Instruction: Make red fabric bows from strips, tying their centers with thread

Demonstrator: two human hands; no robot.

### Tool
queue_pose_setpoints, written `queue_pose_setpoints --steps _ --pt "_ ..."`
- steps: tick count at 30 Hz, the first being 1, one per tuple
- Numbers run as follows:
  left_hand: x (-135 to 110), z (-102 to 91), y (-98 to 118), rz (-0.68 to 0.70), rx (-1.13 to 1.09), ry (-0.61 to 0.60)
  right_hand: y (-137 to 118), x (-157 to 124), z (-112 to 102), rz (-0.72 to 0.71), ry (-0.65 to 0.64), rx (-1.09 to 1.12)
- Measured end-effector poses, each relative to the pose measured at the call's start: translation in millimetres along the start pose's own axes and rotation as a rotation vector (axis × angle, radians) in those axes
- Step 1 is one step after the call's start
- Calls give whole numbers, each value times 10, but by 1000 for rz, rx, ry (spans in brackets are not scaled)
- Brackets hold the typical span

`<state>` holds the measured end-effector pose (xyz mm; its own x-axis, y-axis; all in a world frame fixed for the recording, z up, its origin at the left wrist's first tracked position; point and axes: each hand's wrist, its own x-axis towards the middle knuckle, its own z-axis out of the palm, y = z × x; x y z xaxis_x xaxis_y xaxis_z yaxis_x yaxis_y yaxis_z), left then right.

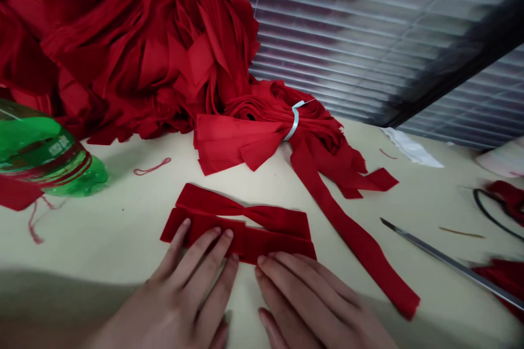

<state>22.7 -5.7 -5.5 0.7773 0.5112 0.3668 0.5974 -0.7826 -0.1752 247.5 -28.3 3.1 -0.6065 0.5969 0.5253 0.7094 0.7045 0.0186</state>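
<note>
Two red velvet fabric strips (245,226) lie side by side on the cream table (123,218), the far one pinched in the middle like a bow. My left hand (192,289) lies flat with fingers stretched out, fingertips pressing the near strip's left part. My right hand (303,300) is flat beside it, fingertips touching the near strip's lower edge. Neither hand grips anything.
A tied bundle of red strips (266,131) with a pale blue band lies behind, with a long loose strip (352,234) trailing right. A big red fabric heap (123,43) fills the back left. A green plastic bottle (45,158) lies left. Scissors (450,264) lie right.
</note>
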Motion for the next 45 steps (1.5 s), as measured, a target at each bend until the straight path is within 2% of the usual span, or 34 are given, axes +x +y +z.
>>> queue_pose_setpoints --steps 3,8,11,21,27,40,45 --pt "5 -4 -6 -8 12 4 -39 106 114 -58 28 -21" --pt "2 7 -17 1 24 19 -13 177 194 -42 21 12" --pt "14 9 -11 -14 8 30 10 204 199 -30 -15 64" --pt "4 -12 -29 11 -28 9 45 184 187 -14 -5 87" --pt "-30 31 52 -116 -117 20 62 154 202 -22 -4 74" --pt "0 32 40 -15 -88 16 65 170 192 -17 -14 105" --pt "-42 43 40 -49 -107 -20 80 190 159 -37 -17 86"
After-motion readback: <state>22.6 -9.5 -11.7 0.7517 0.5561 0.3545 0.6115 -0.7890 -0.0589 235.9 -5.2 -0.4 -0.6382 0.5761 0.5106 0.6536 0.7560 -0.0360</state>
